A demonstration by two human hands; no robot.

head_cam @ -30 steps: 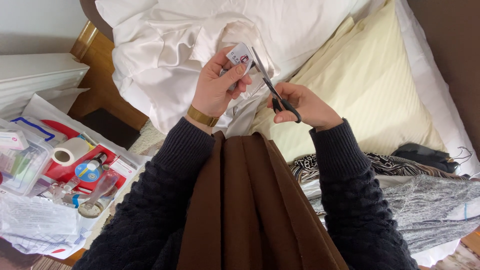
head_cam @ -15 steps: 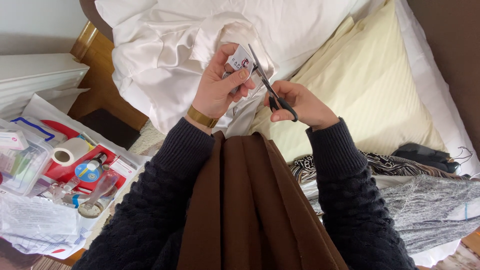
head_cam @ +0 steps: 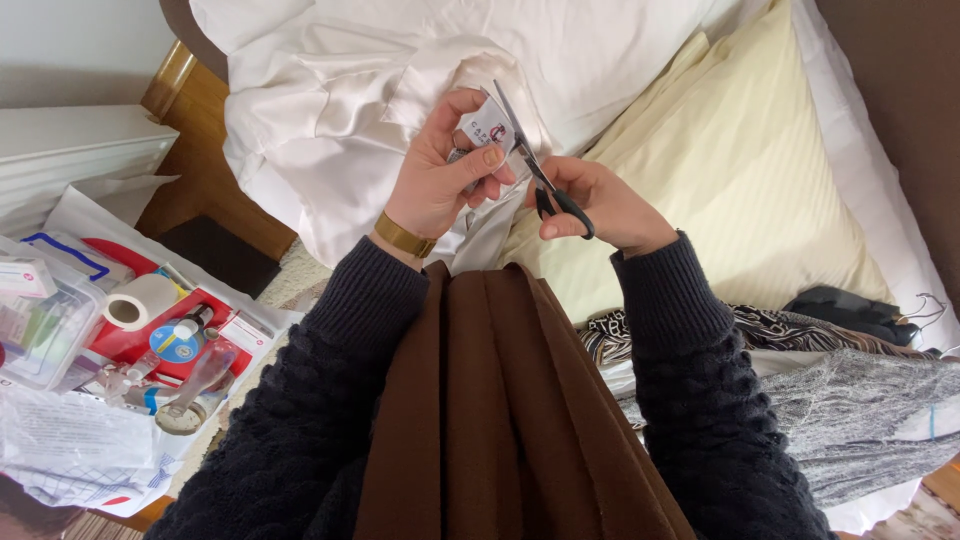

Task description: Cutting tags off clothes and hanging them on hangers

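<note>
A small white packet (head_cam: 484,128) is pinched in the left hand (head_cam: 440,175) above the bed's white pillow (head_cam: 330,110). Black-handled scissors (head_cam: 540,180) are gripped by the right hand (head_cam: 600,205), blades at the packet's edge. The cut is best kept near that edge, with the thumb held clear.

Landmark: clear plastic box (head_cam: 40,330), at the left edge.

- White rectangular label with red and dark print (head_cam: 484,128): far right of the box, above it, pinched in the left hand (head_cam: 440,175).
- Small white-and-red carton (head_cam: 243,333): right of the box.
- Round blue-and-yellow label (head_cam: 176,345): between box and carton.
</note>
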